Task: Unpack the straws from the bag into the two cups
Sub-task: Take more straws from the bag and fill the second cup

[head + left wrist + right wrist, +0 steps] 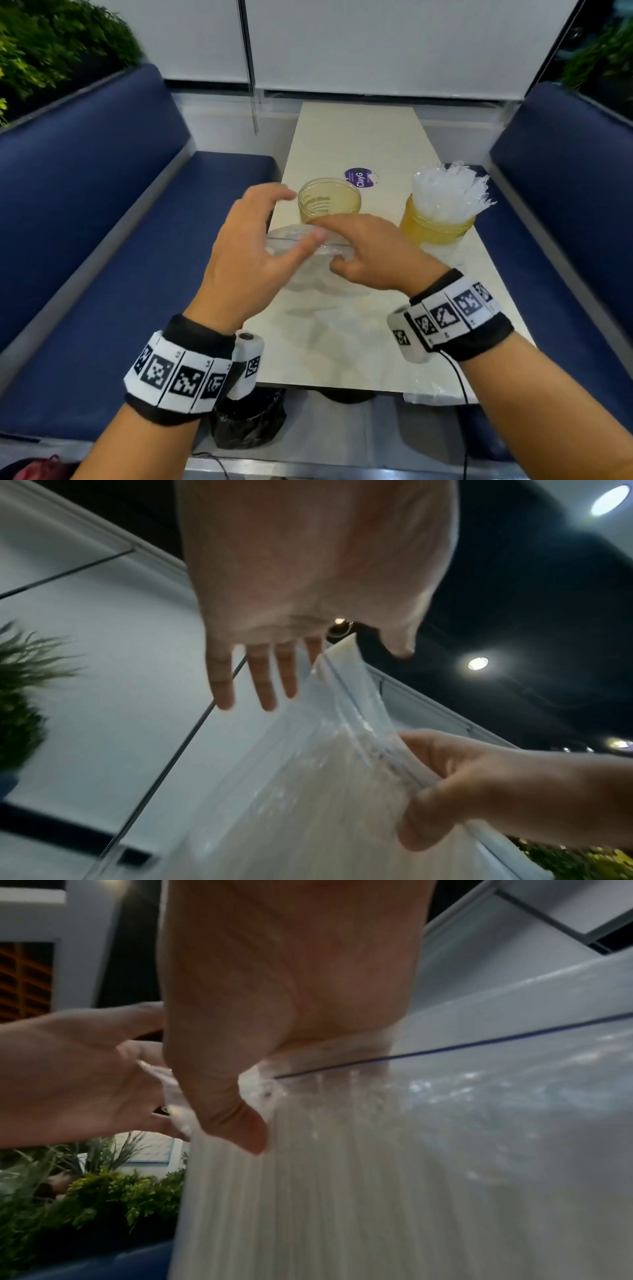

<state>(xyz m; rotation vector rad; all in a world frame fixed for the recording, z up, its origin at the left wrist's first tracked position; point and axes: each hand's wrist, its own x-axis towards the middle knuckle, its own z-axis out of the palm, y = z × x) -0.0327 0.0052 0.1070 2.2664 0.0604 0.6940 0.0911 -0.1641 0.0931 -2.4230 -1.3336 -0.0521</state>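
Over the table's middle, a clear zip bag [301, 246] hangs between both hands. My right hand [363, 246] pinches its zip edge, the thumb [232, 1112] pressed on the plastic. My left hand [253, 233] hovers at the bag's other corner with straight, spread fingers [260, 680], gripping nothing. Pale lengthwise streaks show through the bag [342, 1204]; I cannot tell whether they are straws. Behind the hands stands an empty yellow cup [329, 200]. To its right, a second yellow cup [435, 229] is packed with wrapped white straws [445, 192].
The narrow pale table [342, 137] runs away from me between two blue benches [102, 240]. A purple sticker [358, 178] lies behind the empty cup. Clear plastic [435, 390] hangs off the near right edge. A black bag [246, 421] sits under the table.
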